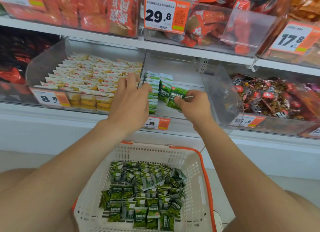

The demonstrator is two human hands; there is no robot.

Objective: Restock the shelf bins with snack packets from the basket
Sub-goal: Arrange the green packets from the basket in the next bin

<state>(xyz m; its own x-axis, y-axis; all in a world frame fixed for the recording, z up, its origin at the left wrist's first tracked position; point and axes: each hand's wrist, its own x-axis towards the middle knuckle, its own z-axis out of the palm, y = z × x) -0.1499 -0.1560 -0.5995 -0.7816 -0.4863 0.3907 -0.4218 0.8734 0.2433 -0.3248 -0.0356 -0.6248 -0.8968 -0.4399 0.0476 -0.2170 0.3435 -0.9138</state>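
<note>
Right hand (pixel 192 105) pinches a green packet (pixel 178 97); left hand (pixel 129 101) lies spread open by the standing row (pixel 153 93) just ahead. Best slot the packet upright, flush beside that row.

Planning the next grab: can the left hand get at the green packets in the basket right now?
Probably yes. The left hand looks empty, the basket sits open-topped below it, and nothing covers its green packets.
</note>
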